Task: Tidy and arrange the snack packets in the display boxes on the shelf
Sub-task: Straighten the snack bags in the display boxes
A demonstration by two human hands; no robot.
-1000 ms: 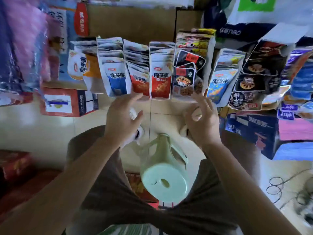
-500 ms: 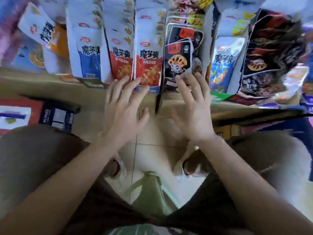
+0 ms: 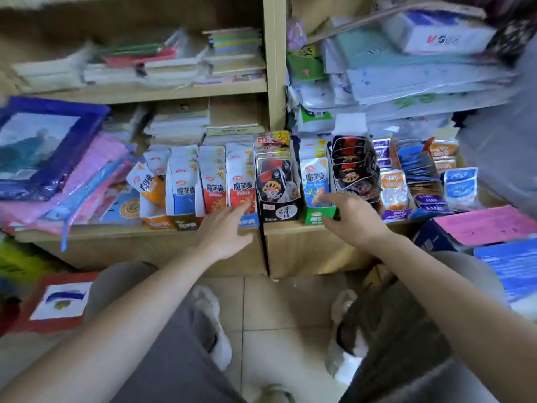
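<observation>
The snack packets stood upright in a row of display boxes along the front of the lower wooden shelf [image 3: 293,228]: a tilted orange packet [image 3: 148,186], blue-and-white packets [image 3: 181,187], red packets [image 3: 242,184], a black display box [image 3: 280,212], a green display box [image 3: 319,216] and black packets [image 3: 351,165] further right. Stacked notebooks [image 3: 174,126] lay close behind the boxes, and the shelf's upright divider [image 3: 274,62] rose just behind the black one. Pink plastic sleeves [image 3: 96,170] crowded the row on the left, and a pink sheet on a blue carton [image 3: 488,225] lay near its right end. A red carton [image 3: 58,301] sat on the tiled floor [image 3: 276,309]. The left hand [image 3: 225,234] reached up with its fingers straight and loosely together, the forefinger at the foot of the front red packet. The right hand [image 3: 351,219] was at the green box, with its fingers [image 3: 329,197] over the box's front packet and the thumb below. Blur hid whether it gripped anything. Half a second earlier the view had pointed steeply down and both hands had hovered flat, side by side, below the packets. Since then the view had lifted to take in the upper shelves, and the hands had spread apart towards separate boxes.
</observation>
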